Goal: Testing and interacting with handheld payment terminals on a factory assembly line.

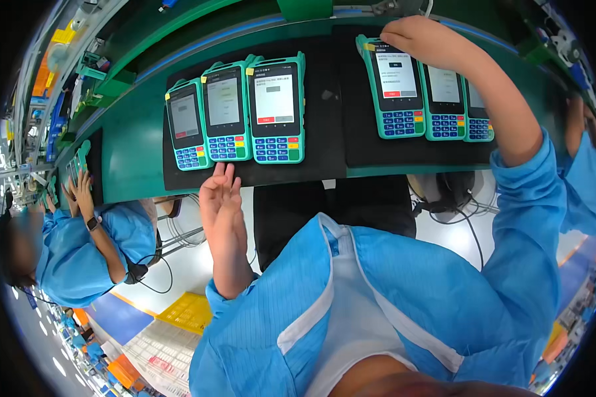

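Handheld payment terminals with green casings, lit screens and keypads lie in two groups of three on black mats. My right hand (420,41) reaches over the top of the leftmost terminal (394,83) in the right group, its fingers pressed together at the upper edge; the fingertips are partly hidden. Beside it lie a second terminal (445,96) and a third (479,112), partly covered by my forearm. My left hand (222,202) is open, two fingers raised just below the middle terminal (225,112) of the left group. That one lies between the left terminal (187,126) and the right terminal (276,109).
A green workbench (139,155) carries the black mats (321,142). Behind them runs a green rail (198,40). At the left another person (93,245) in blue works with a terminal; a blue sleeve (583,182) shows at the right. Cables (467,205) hang under the bench.
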